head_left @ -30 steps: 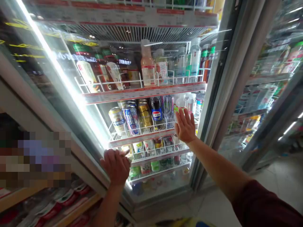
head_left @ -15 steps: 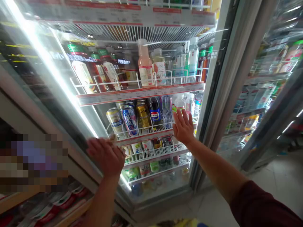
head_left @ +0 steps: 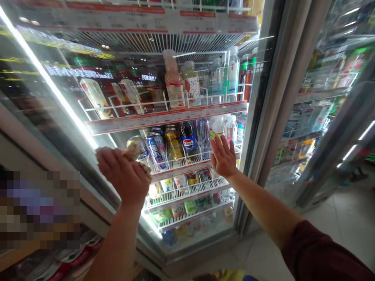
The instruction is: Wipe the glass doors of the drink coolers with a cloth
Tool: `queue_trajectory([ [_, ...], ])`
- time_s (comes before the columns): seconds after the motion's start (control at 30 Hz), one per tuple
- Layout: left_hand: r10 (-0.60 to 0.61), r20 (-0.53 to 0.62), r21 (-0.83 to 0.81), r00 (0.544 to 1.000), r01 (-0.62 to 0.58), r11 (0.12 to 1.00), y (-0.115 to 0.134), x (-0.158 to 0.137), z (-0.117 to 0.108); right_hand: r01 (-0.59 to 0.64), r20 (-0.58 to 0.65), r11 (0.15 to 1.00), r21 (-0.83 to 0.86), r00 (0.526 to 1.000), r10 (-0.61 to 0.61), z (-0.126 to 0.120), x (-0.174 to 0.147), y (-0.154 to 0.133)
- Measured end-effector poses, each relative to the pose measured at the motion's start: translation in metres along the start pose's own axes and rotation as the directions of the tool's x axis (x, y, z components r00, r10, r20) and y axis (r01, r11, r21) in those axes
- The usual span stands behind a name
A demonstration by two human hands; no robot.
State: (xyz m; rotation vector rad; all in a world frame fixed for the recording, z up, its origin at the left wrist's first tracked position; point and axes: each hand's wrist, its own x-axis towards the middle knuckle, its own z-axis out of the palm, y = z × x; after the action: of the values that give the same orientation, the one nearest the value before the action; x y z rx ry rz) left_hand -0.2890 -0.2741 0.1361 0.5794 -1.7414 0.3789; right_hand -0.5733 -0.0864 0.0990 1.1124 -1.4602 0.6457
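My left hand (head_left: 124, 175) is closed over a crumpled, pale brownish cloth (head_left: 134, 151), which sticks out past the thumb side. The cloth lies at the glass door (head_left: 187, 246) of a lit drinks fridge, on the left side near the light strip. Farther right, my right hand (head_left: 224, 158) is flat on the same glass with its fingers stretched out and nothing in it. Behind the glass are a blue can (head_left: 157, 150), a gold can (head_left: 175, 142) and a cola bottle (head_left: 188, 138).
A metal door frame (head_left: 272, 117) runs down the right, with another stocked fridge (head_left: 316, 113) beyond it. Pink and white tea bottles (head_left: 175, 84) stand on the upper wire shelf. At lower left is a shelf of red packages (head_left: 70, 257). Tiled floor (head_left: 331, 226) shows at right.
My left hand has moved up and left with the cloth, more of which now shows. My right hand stays flat at nearly the same spot. The view has shifted slightly.
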Motion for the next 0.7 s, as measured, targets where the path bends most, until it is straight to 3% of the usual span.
queue_trajectory([
  [0.13,0.202,0.043,-0.083,0.979,-0.198,0.977,0.040,-0.084,0.024,0.031,-0.046,1.000,-0.001,0.998,-0.031,-0.003,0.004,-0.001],
  [0.2,0.247,0.059,-0.109,0.967,-0.240,0.965,0.052,-0.109,0.035,0.034,-0.044,0.999,-0.003,0.998,-0.034,-0.003,0.005,-0.001],
  [0.3,0.214,0.060,-0.115,0.975,-0.207,0.972,0.052,-0.084,0.039,0.014,-0.018,1.000,0.001,1.000,-0.014,-0.001,0.002,-0.001],
  [0.43,0.102,0.019,-0.136,0.995,-0.099,0.986,0.042,0.016,0.024,-0.033,0.069,0.999,-0.003,0.997,0.033,0.004,-0.004,0.001],
  [0.5,0.041,0.044,-0.160,0.998,-0.033,0.987,0.045,0.044,0.018,-0.041,0.096,0.999,0.004,0.995,0.040,0.005,-0.006,0.002],
  [0.6,0.029,0.052,-0.142,0.998,-0.021,0.990,0.066,0.021,0.021,-0.043,0.101,0.999,0.016,0.994,0.041,0.006,-0.007,0.002],
  [0.7,0.221,0.036,-0.112,0.975,-0.216,0.970,0.091,-0.049,0.035,-0.027,0.076,1.000,0.007,0.997,0.026,0.005,-0.004,0.002],
])
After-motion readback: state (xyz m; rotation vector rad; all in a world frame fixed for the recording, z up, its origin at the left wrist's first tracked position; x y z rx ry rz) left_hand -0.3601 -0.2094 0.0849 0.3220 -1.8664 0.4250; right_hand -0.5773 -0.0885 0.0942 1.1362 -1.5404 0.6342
